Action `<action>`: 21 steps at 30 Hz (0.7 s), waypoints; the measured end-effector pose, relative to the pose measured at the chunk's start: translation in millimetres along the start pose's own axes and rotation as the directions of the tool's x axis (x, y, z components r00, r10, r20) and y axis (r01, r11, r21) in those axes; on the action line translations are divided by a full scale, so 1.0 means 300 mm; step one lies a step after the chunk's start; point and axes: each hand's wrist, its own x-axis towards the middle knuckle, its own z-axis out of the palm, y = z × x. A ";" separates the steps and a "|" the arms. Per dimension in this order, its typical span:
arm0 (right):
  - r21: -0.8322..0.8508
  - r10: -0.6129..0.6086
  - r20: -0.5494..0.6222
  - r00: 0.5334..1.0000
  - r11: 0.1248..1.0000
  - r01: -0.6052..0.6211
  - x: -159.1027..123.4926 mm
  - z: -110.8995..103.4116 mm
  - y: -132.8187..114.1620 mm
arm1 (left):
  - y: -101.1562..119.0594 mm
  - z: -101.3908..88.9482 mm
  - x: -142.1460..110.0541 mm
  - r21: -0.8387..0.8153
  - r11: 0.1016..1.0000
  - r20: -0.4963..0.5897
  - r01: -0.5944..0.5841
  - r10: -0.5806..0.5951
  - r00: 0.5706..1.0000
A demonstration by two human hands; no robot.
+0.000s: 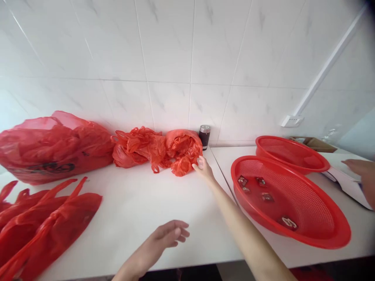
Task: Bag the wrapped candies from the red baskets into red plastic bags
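Observation:
My right hand (204,168) stretches out to the right edge of a crumpled red plastic bag (184,145) against the wall. Its thumb and forefinger look apart, and the fingertips are at the loose plastic, with no clear grip visible. My left hand (167,236) hovers over the white table (129,222) near its front edge, fingers loosely stretched and nothing in them. Left of that bag lies another bunched red plastic bag (140,148) with its handles showing. Several filled red bags with upright handles (58,218) stand at the front left.
A large stuffed red bag (58,152) leans at the back left. A dark lidded cup (204,136) stands by the wall. On the right, a red basket (310,203) holds several small wrapped pieces, with another red basket (293,154) behind. Another person's hand (365,175) is near white papers (344,168).

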 end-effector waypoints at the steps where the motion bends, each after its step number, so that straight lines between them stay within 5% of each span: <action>1: -0.024 -0.030 -0.001 1.000 0.999 0.030 0.031 0.034 -0.007 | -0.002 -0.007 0.018 -0.123 0.992 -0.048 0.022 -0.028 0.998; 3: -0.064 -0.114 0.011 0.993 0.991 0.115 0.028 0.097 -0.027 | -0.022 -0.028 0.042 -0.298 0.954 -0.149 0.040 -0.087 0.985; 6: -0.086 -0.268 0.089 0.959 0.957 0.276 -0.102 0.168 -0.060 | -0.057 -0.068 0.072 -0.435 0.901 -0.292 0.002 -0.143 0.946; 12: -0.154 -0.470 0.212 0.857 0.850 0.504 -0.320 0.190 -0.103 | -0.041 -0.150 0.211 -0.381 0.919 -0.585 -0.106 -0.150 0.797; 17: -0.239 -0.378 0.055 0.924 0.894 0.380 -0.245 0.181 -0.082 | -0.036 -0.190 0.316 -0.280 0.958 -0.678 -0.068 -0.148 0.720; 21: -0.006 -0.184 0.053 0.981 0.983 0.185 -0.193 0.228 -0.049 | -0.034 -0.194 0.392 -0.158 0.984 -0.737 -0.080 -0.064 0.672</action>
